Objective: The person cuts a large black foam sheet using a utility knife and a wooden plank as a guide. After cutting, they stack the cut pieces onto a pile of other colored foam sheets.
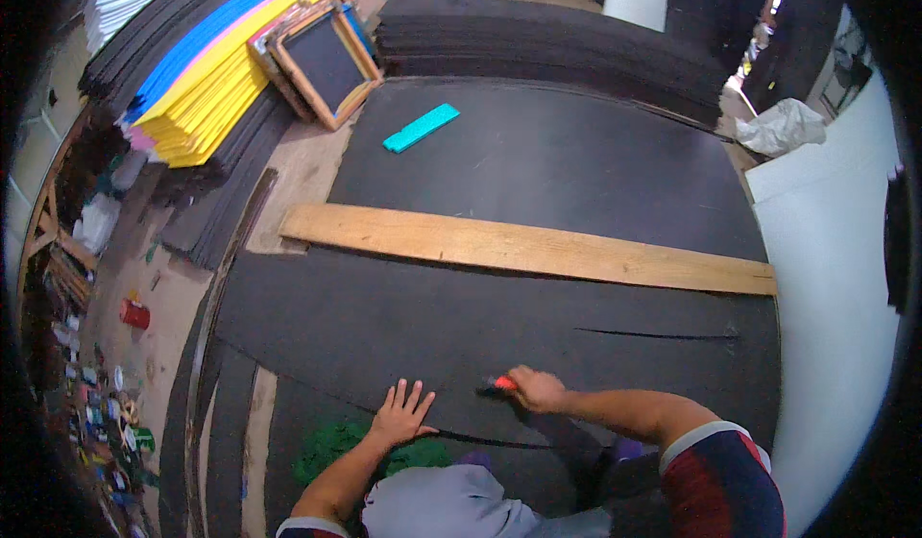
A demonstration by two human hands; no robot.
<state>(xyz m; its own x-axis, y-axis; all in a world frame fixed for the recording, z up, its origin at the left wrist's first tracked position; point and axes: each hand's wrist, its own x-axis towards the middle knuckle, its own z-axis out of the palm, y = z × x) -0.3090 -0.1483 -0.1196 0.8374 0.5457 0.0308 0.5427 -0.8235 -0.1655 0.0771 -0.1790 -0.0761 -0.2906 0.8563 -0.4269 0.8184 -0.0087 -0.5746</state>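
Across a large black sheet point(403, 317), my left hand point(399, 415) lies flat with its fingers spread, close to the sheet's near edge. Over the same sheet, my right hand point(538, 389) is closed around a small red-and-black hand tool point(501, 383); its dark end points left, and its exact kind is too small to make out. Beyond both hands, a long wooden plank point(461, 235) crosses the black material from left to right. A thin dark slit or strip point(658, 334) shows on the sheet between the plank and my right hand.
A turquoise block point(423, 128) lies beyond the plank. Stacked yellow sheets point(206, 115), wooden frames point(327, 62) and a black sheet stack point(547, 43) stand at the back. White sheeting point(836, 240) borders the right. A red container point(134, 314) and clutter sit left. Another person point(744, 0) stands far right.
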